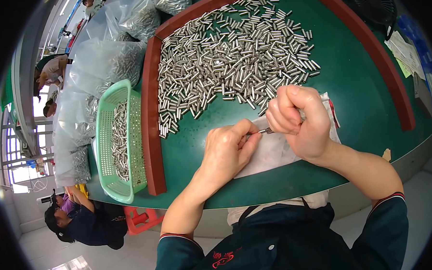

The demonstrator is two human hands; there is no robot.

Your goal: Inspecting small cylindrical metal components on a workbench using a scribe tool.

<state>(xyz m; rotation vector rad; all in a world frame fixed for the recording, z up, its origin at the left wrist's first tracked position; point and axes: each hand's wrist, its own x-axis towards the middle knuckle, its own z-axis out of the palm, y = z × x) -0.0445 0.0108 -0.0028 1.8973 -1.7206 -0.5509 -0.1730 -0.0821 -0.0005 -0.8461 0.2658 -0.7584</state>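
From far away, I see the left hand [228, 146] pinching a thin shiny pin [262, 131] between finger and thumb, over a pale cloth [267, 157]. The right hand [300, 121] is curled up around a small dark piece [269, 130], right by the pin. A big metal heap [232, 62] lies past them.

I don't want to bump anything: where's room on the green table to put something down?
The biggest bare patch lies right of the metal pins, inside the right rail. A smaller one: between the left rail and left hand. Crowded: the pins, and the cloth by the right hand.
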